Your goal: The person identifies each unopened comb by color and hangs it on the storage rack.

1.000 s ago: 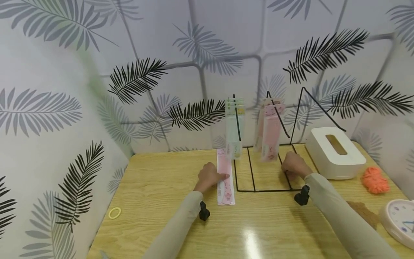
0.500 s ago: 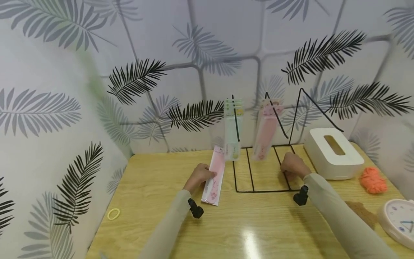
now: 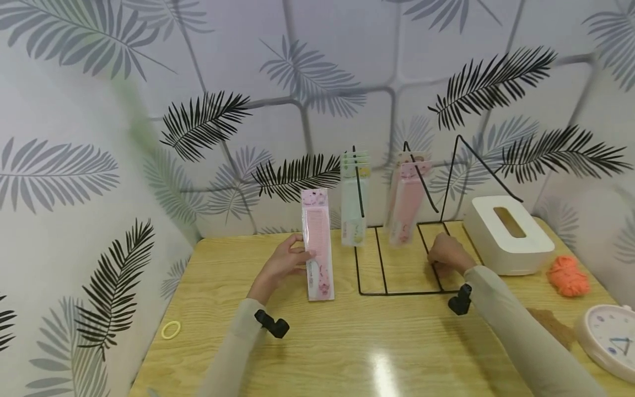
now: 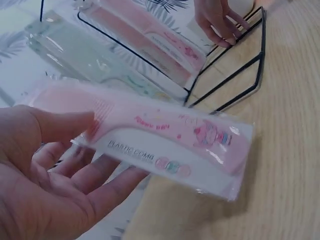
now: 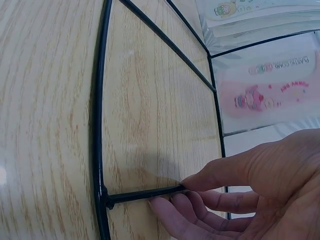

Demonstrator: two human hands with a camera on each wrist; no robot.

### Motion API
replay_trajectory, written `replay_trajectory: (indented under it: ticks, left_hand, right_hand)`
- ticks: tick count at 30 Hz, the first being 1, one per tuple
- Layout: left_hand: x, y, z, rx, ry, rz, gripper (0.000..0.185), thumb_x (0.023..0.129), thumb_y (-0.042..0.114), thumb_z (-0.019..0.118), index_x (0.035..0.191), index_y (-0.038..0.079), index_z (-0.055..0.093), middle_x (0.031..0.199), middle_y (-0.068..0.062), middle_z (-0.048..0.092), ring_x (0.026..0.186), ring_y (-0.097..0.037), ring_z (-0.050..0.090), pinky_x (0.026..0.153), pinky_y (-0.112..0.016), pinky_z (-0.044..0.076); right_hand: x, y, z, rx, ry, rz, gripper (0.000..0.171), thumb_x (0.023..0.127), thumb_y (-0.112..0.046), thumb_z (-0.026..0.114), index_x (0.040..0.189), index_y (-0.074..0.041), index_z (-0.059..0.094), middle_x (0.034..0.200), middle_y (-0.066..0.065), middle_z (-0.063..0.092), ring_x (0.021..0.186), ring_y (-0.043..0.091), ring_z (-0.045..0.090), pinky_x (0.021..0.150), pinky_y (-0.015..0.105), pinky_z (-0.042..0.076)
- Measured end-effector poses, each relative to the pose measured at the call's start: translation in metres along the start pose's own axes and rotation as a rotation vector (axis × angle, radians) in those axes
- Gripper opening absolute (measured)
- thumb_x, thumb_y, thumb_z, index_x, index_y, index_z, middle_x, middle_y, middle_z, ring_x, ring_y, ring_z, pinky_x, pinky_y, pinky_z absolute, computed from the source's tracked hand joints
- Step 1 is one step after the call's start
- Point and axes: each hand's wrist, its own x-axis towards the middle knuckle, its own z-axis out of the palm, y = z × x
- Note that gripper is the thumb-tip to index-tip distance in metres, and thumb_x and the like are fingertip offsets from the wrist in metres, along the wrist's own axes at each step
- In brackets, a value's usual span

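My left hand [image 3: 284,260] pinches a packaged pink plastic comb [image 3: 318,242], raised upright above the table. In the left wrist view, the thumb lies across the front of the comb's clear wrapper and the other fingers are behind it. My right hand [image 3: 448,253] grips a base bar of the black wire rack [image 3: 372,294]; thumb and fingers pinch the bar [image 5: 150,192] in the right wrist view. Green packaged combs [image 3: 354,207] hang on the rack's left hook. Pink packaged combs [image 3: 409,204] hang on its middle hook, while the right hook [image 3: 488,165] carries nothing.
To the right of the rack stands a white tissue box [image 3: 511,237]. Orange yarn [image 3: 569,275], a brown piece [image 3: 550,328] and a round pale clock [image 3: 610,336] lie along the right side. A yellow ring [image 3: 171,330] is at the left edge.
The pink comb was lying on the table beside the rack; my left hand has picked it up, moved it left and tipped it upright. The right hand stays on the rack.
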Motion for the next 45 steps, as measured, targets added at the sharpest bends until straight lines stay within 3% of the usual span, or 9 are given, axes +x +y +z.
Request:
replay_trajectory:
  ticks: [5,12,17,22,26,31,37,41,45]
  left_hand:
    - [-0.011,0.013,-0.006,0.036,-0.060,0.124,0.027,0.104,0.009,0.064,0.128,0.005,0.053,0.130,-0.026,0.069,0.103,-0.028,0.074,0.082,-0.046,0.064]
    - [-0.022,0.022,-0.004,-0.004,-0.166,0.300,0.027,0.103,0.003,0.064,0.126,0.006,0.050,0.128,-0.026,0.070,0.107,-0.021,0.074,0.086,-0.051,0.063]
    - [-0.030,0.030,0.003,-0.042,-0.229,0.408,0.029,0.102,-0.002,0.062,0.127,0.004,0.049,0.130,-0.027,0.068,0.107,-0.020,0.074,0.083,-0.051,0.064]
    - [-0.040,0.038,0.016,-0.033,-0.294,0.487,0.035,0.102,0.001,0.065,0.132,0.008,0.048,0.133,-0.021,0.067,0.108,-0.022,0.074,0.081,-0.050,0.065]
    - [-0.048,0.045,0.030,-0.015,-0.332,0.540,0.035,0.102,0.003,0.065,0.133,0.005,0.047,0.136,-0.025,0.064,0.108,-0.023,0.074,0.079,-0.048,0.065]
    - [-0.055,0.048,0.052,0.018,-0.380,0.585,0.032,0.102,0.000,0.063,0.130,-0.001,0.048,0.134,-0.032,0.062,0.105,-0.021,0.074,0.077,-0.045,0.065]
    - [-0.059,0.048,0.076,0.093,-0.407,0.584,0.026,0.103,0.001,0.062,0.126,0.002,0.051,0.130,-0.029,0.064,0.105,-0.021,0.074,0.077,-0.050,0.065]
    - [-0.056,0.047,0.090,0.112,-0.414,0.569,0.021,0.103,0.000,0.061,0.121,0.002,0.051,0.130,-0.030,0.065,0.105,-0.025,0.075,0.076,-0.060,0.063]
    - [-0.050,0.044,0.103,0.092,-0.427,0.552,0.015,0.104,-0.001,0.059,0.116,0.000,0.049,0.129,-0.031,0.064,0.106,-0.029,0.075,0.077,-0.058,0.063]
  right_hand:
    - [0.000,-0.001,0.000,0.003,-0.006,0.001,0.032,0.077,0.004,0.058,0.054,-0.014,0.046,0.054,0.002,0.055,0.048,0.014,0.061,0.046,0.025,0.050]
    - [0.001,-0.001,0.001,-0.010,0.002,0.004,0.031,0.077,0.004,0.059,0.054,-0.014,0.046,0.055,0.004,0.057,0.048,0.014,0.062,0.047,0.025,0.051]
    - [0.015,0.012,0.007,-0.001,-0.004,0.005,0.030,0.079,0.003,0.061,0.056,-0.012,0.049,0.056,0.006,0.059,0.048,0.016,0.063,0.047,0.028,0.054]
    - [0.001,-0.001,0.002,0.000,-0.001,0.006,0.031,0.078,0.005,0.059,0.055,-0.013,0.047,0.055,0.006,0.059,0.048,0.016,0.063,0.047,0.027,0.054]
    - [0.000,-0.002,0.000,0.000,-0.001,0.011,0.031,0.077,0.005,0.058,0.055,-0.013,0.046,0.055,0.006,0.059,0.048,0.016,0.065,0.046,0.026,0.053]
    - [0.001,-0.002,0.000,-0.001,-0.004,0.013,0.031,0.077,0.005,0.058,0.055,-0.013,0.047,0.054,0.006,0.059,0.047,0.015,0.064,0.045,0.025,0.052]
    - [0.001,-0.001,0.001,-0.007,-0.004,-0.004,0.031,0.077,0.005,0.058,0.054,-0.013,0.047,0.052,0.004,0.059,0.046,0.014,0.064,0.045,0.025,0.051]
    - [0.002,0.001,0.002,-0.004,-0.002,-0.013,0.030,0.076,0.005,0.058,0.054,-0.013,0.047,0.052,0.004,0.058,0.045,0.014,0.064,0.045,0.026,0.052]
    - [0.001,0.001,0.002,0.011,-0.008,-0.016,0.030,0.075,0.005,0.058,0.054,-0.013,0.047,0.052,0.003,0.056,0.045,0.015,0.063,0.045,0.027,0.053]
